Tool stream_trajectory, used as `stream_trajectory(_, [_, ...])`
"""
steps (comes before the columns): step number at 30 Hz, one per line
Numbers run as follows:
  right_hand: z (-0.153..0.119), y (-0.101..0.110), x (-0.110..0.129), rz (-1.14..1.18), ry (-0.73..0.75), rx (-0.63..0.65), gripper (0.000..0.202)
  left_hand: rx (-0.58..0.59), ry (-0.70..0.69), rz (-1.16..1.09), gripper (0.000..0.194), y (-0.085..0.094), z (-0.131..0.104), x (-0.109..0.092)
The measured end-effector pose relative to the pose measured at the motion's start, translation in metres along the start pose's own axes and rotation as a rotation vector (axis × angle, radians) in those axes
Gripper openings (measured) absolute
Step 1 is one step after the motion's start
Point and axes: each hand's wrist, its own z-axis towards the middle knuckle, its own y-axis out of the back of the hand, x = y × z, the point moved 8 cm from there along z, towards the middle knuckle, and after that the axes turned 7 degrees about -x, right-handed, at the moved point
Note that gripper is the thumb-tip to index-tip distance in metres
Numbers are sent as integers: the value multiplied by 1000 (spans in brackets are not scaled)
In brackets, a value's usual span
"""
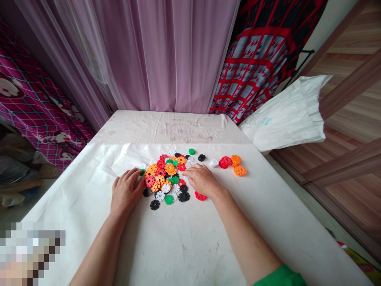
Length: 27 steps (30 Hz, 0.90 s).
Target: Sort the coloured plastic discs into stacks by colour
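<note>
A pile of notched plastic snowflake discs [160, 177] in orange, red, green, black and white lies on the white-covered table. My left hand [126, 190] rests at the pile's left edge, fingers stretched out and slightly apart. A green disc [142, 172] is at its fingertips. From the right, my right hand [204, 180] reaches the pile with its fingers drawn together. White pieces lie around its fingertips, and what they hold, if anything, is hidden. Just below that hand is a red stack of discs [201, 196], partly covered by it.
Right of the pile sit a white stack [213, 163], a red stack [225, 162] and orange stacks [240, 171]. A single green disc [191, 151] lies behind the pile. A white sack [285, 117] stands at the table's right edge. Purple curtains [166, 55] hang behind.
</note>
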Motion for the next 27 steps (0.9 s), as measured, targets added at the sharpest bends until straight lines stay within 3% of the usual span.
stream_trajectory(5, [-1, 2, -6, -57, -41, 1, 30, 10, -2, 1, 43, 1, 0, -2])
stream_trajectory(12, [2, 2, -5, -90, -76, -29, 32, -21, -2, -16, 40, 2, 0, -1])
stream_trajectory(19, [-21, 52, -78, 98, -377, -239, 35, -7, 0, -13, 41, 1, 0, 0])
stream_trajectory(22, [-30, 49, -95, 125, -437, -185, 34, -10, -9, -12, 42, 0, 0, 1])
stream_trajectory(27, [-31, 36, -90, 114, -431, -98, 32, -4, -16, -2, 43, -1, 1, 1])
